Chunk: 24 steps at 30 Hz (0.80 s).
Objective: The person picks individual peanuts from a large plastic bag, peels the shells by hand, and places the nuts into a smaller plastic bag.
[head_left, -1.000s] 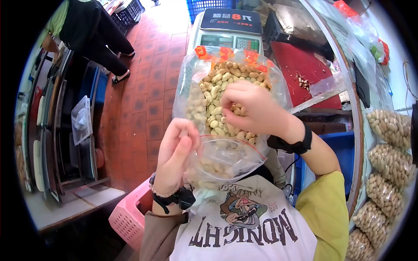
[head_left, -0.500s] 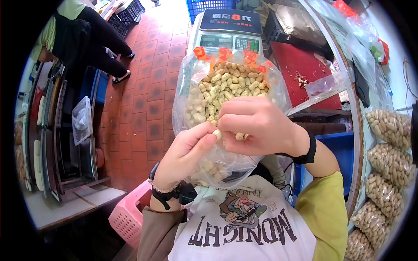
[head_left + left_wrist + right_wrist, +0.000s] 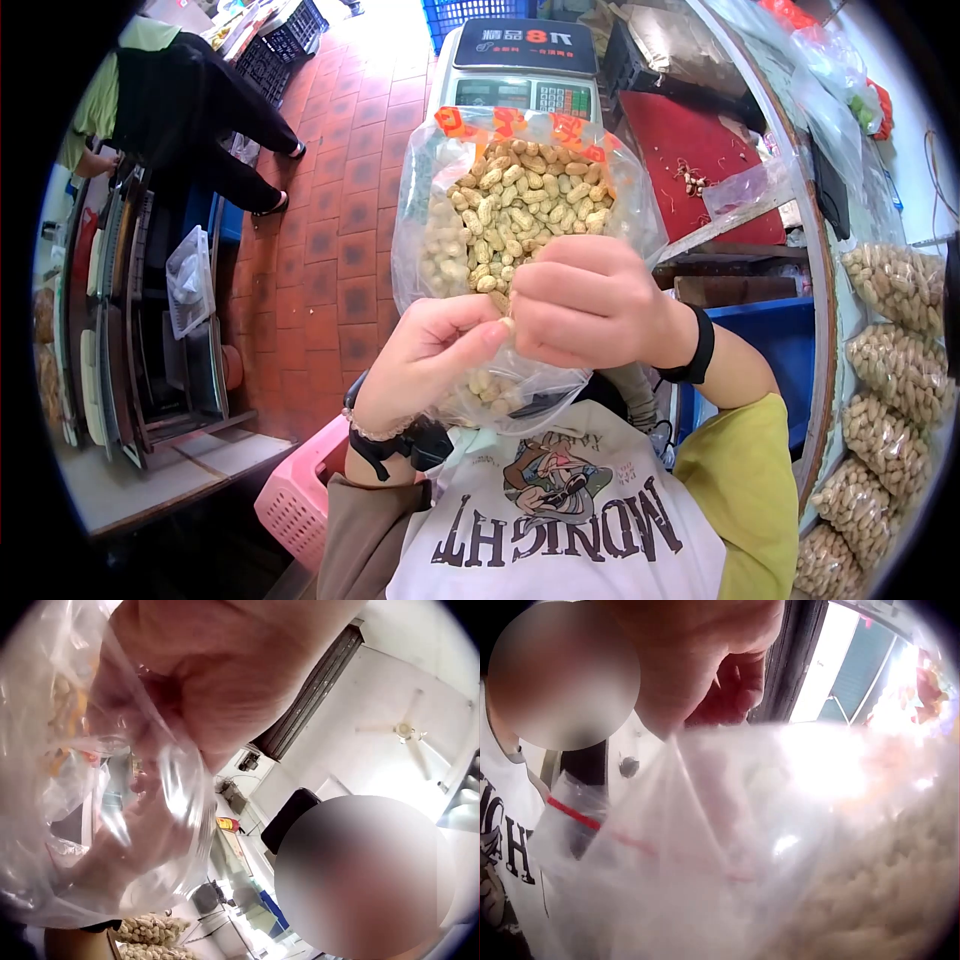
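Note:
A large clear plastic bag (image 3: 420, 170) with orange-red print lies open in front of the body, full of unshelled peanuts (image 3: 540, 200). Over its near edge my left hand (image 3: 430, 345) pinches a peanut (image 3: 502, 299) between thumb and forefinger. My right hand (image 3: 595, 305) meets those fingertips, its fingers curled; what lies inside its palm is hidden. Below both hands, a smaller clear zip bag (image 3: 520, 392) holds some peanuts. Its red strip (image 3: 574, 812) shows in the right wrist view, and clear plastic (image 3: 176, 787) overlaps the hand in the left wrist view.
A scale (image 3: 525, 50) stands behind the large bag. Filled peanut bags (image 3: 900, 365) line the right-hand counter, beside a blue bin (image 3: 775, 350). A pink basket (image 3: 295, 490) sits at lower left. Farther left, a person (image 3: 190, 105) stands by racks on the tiled floor.
My right hand has come back from the peanut pile to my left hand, which has moved inward and now pinches a peanut. The peanut seen under the right fingers is now hidden.

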Each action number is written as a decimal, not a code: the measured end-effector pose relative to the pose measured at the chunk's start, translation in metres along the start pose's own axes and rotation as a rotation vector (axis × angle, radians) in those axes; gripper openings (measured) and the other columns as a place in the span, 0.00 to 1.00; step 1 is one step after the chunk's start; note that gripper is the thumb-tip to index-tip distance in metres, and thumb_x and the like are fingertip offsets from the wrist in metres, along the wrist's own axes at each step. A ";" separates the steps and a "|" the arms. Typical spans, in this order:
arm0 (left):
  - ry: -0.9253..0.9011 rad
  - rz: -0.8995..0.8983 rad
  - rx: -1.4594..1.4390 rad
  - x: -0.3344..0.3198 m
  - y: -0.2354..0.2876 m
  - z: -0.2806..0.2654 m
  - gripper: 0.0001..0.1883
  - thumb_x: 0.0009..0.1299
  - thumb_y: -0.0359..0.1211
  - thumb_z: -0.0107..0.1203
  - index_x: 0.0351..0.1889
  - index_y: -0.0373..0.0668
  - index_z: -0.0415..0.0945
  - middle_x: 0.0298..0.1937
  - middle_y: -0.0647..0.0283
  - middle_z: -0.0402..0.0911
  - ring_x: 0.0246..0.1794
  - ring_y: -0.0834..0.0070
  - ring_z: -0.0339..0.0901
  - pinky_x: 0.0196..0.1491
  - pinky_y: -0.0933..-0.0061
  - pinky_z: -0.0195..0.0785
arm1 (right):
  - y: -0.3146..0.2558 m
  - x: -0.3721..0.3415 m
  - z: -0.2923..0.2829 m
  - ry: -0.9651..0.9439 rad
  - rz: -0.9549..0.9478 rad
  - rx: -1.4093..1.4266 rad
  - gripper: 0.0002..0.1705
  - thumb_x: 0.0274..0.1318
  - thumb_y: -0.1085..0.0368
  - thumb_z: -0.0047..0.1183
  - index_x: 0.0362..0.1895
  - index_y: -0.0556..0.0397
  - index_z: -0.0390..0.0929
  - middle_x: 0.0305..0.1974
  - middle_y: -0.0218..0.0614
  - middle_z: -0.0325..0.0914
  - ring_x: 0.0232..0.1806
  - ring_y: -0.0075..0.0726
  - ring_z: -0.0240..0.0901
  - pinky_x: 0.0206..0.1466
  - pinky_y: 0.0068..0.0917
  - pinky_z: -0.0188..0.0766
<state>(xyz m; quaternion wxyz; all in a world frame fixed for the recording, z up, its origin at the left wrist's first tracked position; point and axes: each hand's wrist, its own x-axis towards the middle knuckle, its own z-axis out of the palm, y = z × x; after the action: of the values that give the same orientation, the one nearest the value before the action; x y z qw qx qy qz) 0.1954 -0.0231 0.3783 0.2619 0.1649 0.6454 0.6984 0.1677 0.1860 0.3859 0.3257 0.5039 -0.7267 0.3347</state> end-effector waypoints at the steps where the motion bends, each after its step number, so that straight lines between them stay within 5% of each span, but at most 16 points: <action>1: -0.023 -0.023 -0.030 0.000 0.002 0.001 0.12 0.74 0.32 0.53 0.27 0.37 0.72 0.22 0.78 0.62 0.25 0.91 0.55 0.25 0.80 0.49 | -0.001 0.000 -0.002 -0.024 -0.032 0.007 0.09 0.35 0.76 0.59 0.26 0.57 0.74 0.28 0.34 0.72 0.22 0.36 0.69 0.22 0.28 0.67; 5: -0.057 -0.121 -0.028 -0.001 0.008 0.006 0.11 0.69 0.29 0.60 0.26 0.38 0.71 0.20 0.79 0.59 0.22 0.91 0.54 0.23 0.82 0.47 | 0.001 0.009 -0.017 0.065 0.047 0.015 0.10 0.36 0.78 0.58 0.28 0.57 0.75 0.28 0.36 0.74 0.23 0.37 0.71 0.24 0.27 0.68; 10: -0.314 0.126 0.202 0.001 0.005 -0.012 0.17 0.58 0.30 0.70 0.23 0.42 0.67 0.17 0.75 0.56 0.18 0.87 0.48 0.23 0.79 0.39 | 0.004 0.007 -0.027 0.187 0.205 -0.012 0.12 0.35 0.79 0.57 0.28 0.54 0.74 0.28 0.35 0.72 0.26 0.39 0.72 0.27 0.29 0.69; 15: -0.334 0.134 0.194 -0.002 0.012 -0.015 0.18 0.56 0.30 0.72 0.22 0.42 0.67 0.18 0.74 0.58 0.18 0.84 0.47 0.23 0.77 0.38 | 0.007 -0.005 -0.038 0.142 0.215 -0.045 0.12 0.35 0.82 0.54 0.31 0.58 0.76 0.28 0.38 0.75 0.26 0.35 0.72 0.28 0.25 0.68; 17: -0.311 0.171 0.132 -0.002 0.007 -0.016 0.17 0.56 0.30 0.71 0.22 0.42 0.68 0.19 0.74 0.59 0.17 0.83 0.49 0.23 0.76 0.41 | 0.008 -0.012 -0.045 0.175 0.365 -0.159 0.07 0.41 0.79 0.53 0.29 0.57 0.74 0.27 0.35 0.73 0.25 0.28 0.69 0.27 0.22 0.64; 19: -0.267 0.391 0.135 -0.002 0.002 -0.019 0.13 0.57 0.32 0.68 0.22 0.40 0.72 0.20 0.70 0.65 0.19 0.75 0.57 0.25 0.73 0.48 | 0.006 -0.024 -0.058 0.171 0.827 -0.207 0.02 0.46 0.74 0.53 0.27 0.56 0.74 0.25 0.34 0.72 0.25 0.27 0.69 0.27 0.21 0.64; 20: -0.270 0.387 0.133 -0.004 0.002 -0.022 0.13 0.57 0.32 0.68 0.22 0.40 0.72 0.20 0.70 0.65 0.19 0.75 0.57 0.25 0.73 0.48 | 0.015 -0.041 -0.061 0.326 1.033 0.026 0.03 0.53 0.73 0.48 0.27 0.56 0.72 0.25 0.28 0.70 0.24 0.19 0.63 0.27 0.16 0.58; 22: -0.294 0.529 0.196 -0.005 0.002 -0.028 0.12 0.59 0.36 0.65 0.22 0.39 0.76 0.22 0.66 0.68 0.24 0.68 0.62 0.30 0.69 0.54 | 0.033 -0.075 -0.071 0.473 1.091 0.282 0.05 0.57 0.70 0.45 0.27 0.52 0.70 0.23 0.24 0.65 0.22 0.18 0.58 0.25 0.16 0.54; 24: -0.281 0.530 0.175 -0.008 -0.001 -0.029 0.13 0.60 0.37 0.63 0.20 0.38 0.76 0.23 0.65 0.68 0.24 0.69 0.62 0.31 0.69 0.53 | 0.049 -0.112 -0.069 0.865 1.281 0.843 0.06 0.59 0.65 0.43 0.28 0.49 0.67 0.21 0.23 0.60 0.20 0.20 0.56 0.23 0.19 0.51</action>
<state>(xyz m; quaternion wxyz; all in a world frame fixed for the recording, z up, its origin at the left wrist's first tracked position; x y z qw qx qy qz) 0.1852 -0.0516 0.3751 0.1422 0.4442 0.5949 0.6546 0.1621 0.3135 0.3262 0.1088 -0.0933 -0.4985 0.8549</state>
